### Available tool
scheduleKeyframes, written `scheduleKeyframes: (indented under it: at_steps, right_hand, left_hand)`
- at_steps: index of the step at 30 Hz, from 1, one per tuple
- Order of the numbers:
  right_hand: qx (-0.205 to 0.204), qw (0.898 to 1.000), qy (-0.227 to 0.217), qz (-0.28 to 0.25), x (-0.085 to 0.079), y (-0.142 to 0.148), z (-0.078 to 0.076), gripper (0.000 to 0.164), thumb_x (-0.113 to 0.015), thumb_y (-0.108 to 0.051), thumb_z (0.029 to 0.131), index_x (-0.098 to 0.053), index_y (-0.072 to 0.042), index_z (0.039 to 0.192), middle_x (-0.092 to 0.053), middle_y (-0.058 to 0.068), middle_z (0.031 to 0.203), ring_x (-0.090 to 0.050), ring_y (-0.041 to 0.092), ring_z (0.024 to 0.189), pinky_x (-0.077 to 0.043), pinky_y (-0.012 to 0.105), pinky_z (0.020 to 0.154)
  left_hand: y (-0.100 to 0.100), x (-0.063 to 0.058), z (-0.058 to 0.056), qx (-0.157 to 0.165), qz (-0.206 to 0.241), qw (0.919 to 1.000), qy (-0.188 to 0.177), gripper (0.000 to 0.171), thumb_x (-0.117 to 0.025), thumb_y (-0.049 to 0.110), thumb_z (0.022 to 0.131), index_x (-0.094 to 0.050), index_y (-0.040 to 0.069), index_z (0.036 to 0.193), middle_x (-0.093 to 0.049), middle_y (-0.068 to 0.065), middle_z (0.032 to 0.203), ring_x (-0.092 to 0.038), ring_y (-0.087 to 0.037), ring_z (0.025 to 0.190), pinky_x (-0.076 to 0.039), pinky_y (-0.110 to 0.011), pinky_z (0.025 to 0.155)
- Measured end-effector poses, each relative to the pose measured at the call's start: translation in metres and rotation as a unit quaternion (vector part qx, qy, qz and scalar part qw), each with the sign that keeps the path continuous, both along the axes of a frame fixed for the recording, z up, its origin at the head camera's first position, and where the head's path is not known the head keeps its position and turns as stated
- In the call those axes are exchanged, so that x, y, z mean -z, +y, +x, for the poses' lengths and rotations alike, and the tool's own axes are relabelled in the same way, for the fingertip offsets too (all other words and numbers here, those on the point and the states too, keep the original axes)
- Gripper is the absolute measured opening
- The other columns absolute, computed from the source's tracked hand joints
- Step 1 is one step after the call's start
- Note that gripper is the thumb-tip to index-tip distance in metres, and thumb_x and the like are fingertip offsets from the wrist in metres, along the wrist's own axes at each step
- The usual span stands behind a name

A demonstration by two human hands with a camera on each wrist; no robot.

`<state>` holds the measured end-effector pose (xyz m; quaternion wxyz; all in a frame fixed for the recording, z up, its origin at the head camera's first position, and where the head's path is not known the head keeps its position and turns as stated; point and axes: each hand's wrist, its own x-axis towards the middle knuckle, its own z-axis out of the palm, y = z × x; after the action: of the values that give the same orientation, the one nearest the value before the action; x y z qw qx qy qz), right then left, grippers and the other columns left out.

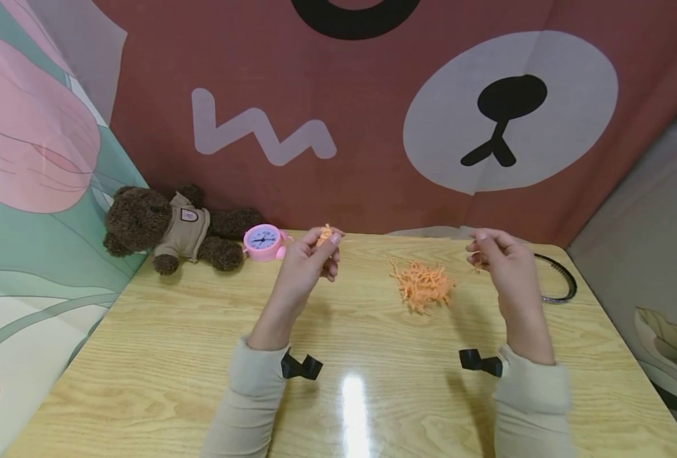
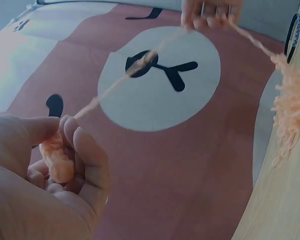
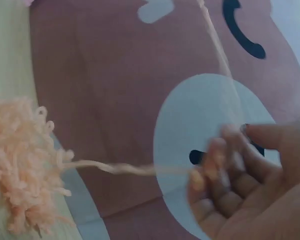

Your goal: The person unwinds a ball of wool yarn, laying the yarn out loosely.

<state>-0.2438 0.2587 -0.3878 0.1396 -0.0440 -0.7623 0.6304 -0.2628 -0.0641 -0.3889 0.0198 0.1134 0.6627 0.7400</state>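
A loose pile of curly orange yarn (image 1: 424, 286) lies on the table between the two hands. My left hand (image 1: 306, 262) is raised above the table and pinches a small wound bundle of the same yarn (image 2: 56, 160) between thumb and fingers. From that bundle a yarn strand (image 2: 93, 105) stretches across to my right hand (image 1: 508, 264). The right hand, blurred in its wrist view, holds the strand at its fingertips. Beyond it the yarn's running length (image 3: 110, 167) leads back to the pile.
A brown teddy bear (image 1: 186, 222) in a beige shirt lies at the back left, beside a pink alarm clock (image 1: 262, 242). Partly behind the right hand is a black hoop (image 1: 569, 283). A fabric backdrop (image 1: 367, 127) rises along the table's back edge.
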Motion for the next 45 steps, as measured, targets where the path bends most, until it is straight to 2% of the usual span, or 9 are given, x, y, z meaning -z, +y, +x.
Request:
scheduleKeyframes:
  at_steps: [3,5,9,13,16,21,26,38,45]
  right_hand:
    - [-0.049,0.986,-0.034,0.155,0.004,-0.010,-0.002,0.053,-0.049,-0.049,0.105,-0.058,-0.012,0.142,-0.067,0.006,0.119,-0.067,0.018,0.101,-0.054,0.021,0.080]
    - [-0.079,0.975,-0.037,0.204,0.006,-0.023,-0.004,0.055,-0.046,-0.051,0.105,-0.054,-0.015,0.147,-0.063,0.011,0.133,-0.064,0.026,0.114,-0.055,0.032,0.089]
    - [-0.164,0.965,-0.024,0.203,0.010,-0.056,-0.003,0.052,-0.050,-0.050,0.104,-0.055,-0.019,0.146,-0.060,0.008,0.144,-0.060,0.031,0.128,-0.052,0.054,0.102]
    - [-0.263,0.948,-0.005,0.179,0.014,-0.087,0.003,0.044,-0.055,-0.040,0.105,-0.059,-0.017,0.142,-0.061,0.004,0.143,-0.060,0.028,0.131,-0.051,0.054,0.106]
    - [-0.292,0.939,0.006,0.181,0.017,-0.100,0.007,0.037,-0.060,-0.034,0.104,-0.066,-0.015,0.134,-0.068,0.005,0.134,-0.065,0.026,0.124,-0.056,0.050,0.099]
    - [-0.269,0.947,0.008,0.175,0.017,-0.103,0.009,0.027,-0.060,-0.033,0.103,-0.075,-0.014,0.115,-0.076,0.005,0.104,-0.071,0.023,0.099,-0.058,0.040,0.084]
    - [-0.211,0.968,0.029,0.136,0.010,-0.093,0.009,0.030,-0.057,-0.036,0.104,-0.074,-0.011,0.108,-0.070,0.006,0.091,-0.067,0.018,0.090,-0.055,0.039,0.089]
    - [-0.121,0.986,0.076,0.081,0.005,-0.079,0.006,0.033,-0.057,-0.033,0.105,-0.073,-0.005,0.107,-0.068,-0.002,0.080,-0.067,0.015,0.080,-0.058,0.031,0.079]
    - [-0.096,0.991,0.080,0.040,0.004,-0.070,0.004,0.034,-0.056,-0.036,0.105,-0.072,-0.007,0.108,-0.065,-0.003,0.080,-0.066,0.015,0.079,-0.059,0.028,0.076]
  left_hand:
    - [0.007,0.001,0.003,0.021,-0.017,0.9996,0.000,0.019,-0.060,0.023,0.104,-0.064,0.005,0.106,-0.061,0.002,0.076,-0.056,-0.008,0.058,-0.052,-0.020,0.055]
    - [0.013,0.002,0.006,0.035,-0.028,0.9990,0.000,0.019,-0.060,0.021,0.104,-0.065,0.003,0.105,-0.063,0.001,0.076,-0.057,-0.009,0.059,-0.052,-0.021,0.055]
    - [0.021,0.003,0.010,0.070,-0.051,0.9962,0.003,0.020,-0.061,0.020,0.103,-0.067,0.002,0.111,-0.065,-0.002,0.079,-0.058,-0.009,0.058,-0.052,-0.022,0.054]
    - [0.026,0.003,0.014,0.089,-0.078,0.9929,0.006,0.023,-0.062,0.021,0.102,-0.068,0.008,0.120,-0.060,-0.002,0.074,-0.053,-0.010,0.054,-0.046,-0.022,0.049]
    - [0.027,0.002,0.016,0.083,-0.089,0.9925,-0.003,0.022,-0.062,0.021,0.102,-0.068,0.013,0.121,-0.054,0.001,0.067,-0.045,-0.011,0.050,-0.038,-0.021,0.045]
    - [0.026,0.001,0.016,0.062,-0.113,0.9916,-0.007,0.022,-0.062,0.032,0.102,-0.069,0.016,0.115,-0.047,0.003,0.062,-0.037,-0.009,0.048,-0.030,-0.020,0.042]
    - [0.022,0.000,0.013,0.056,-0.117,0.9915,0.003,0.028,-0.056,0.037,0.105,-0.069,0.015,0.113,-0.039,0.003,0.065,-0.032,-0.011,0.047,-0.028,-0.021,0.042]
    - [0.021,0.004,0.009,0.071,-0.106,0.9917,0.004,0.023,-0.069,0.023,0.098,-0.070,0.005,0.112,-0.070,-0.006,0.088,-0.068,-0.018,0.071,-0.060,-0.029,0.062]
    - [0.019,0.004,0.009,0.082,-0.128,0.9883,0.014,0.028,-0.068,0.025,0.099,-0.072,0.015,0.125,-0.076,-0.011,0.106,-0.074,-0.028,0.085,-0.063,-0.034,0.070]
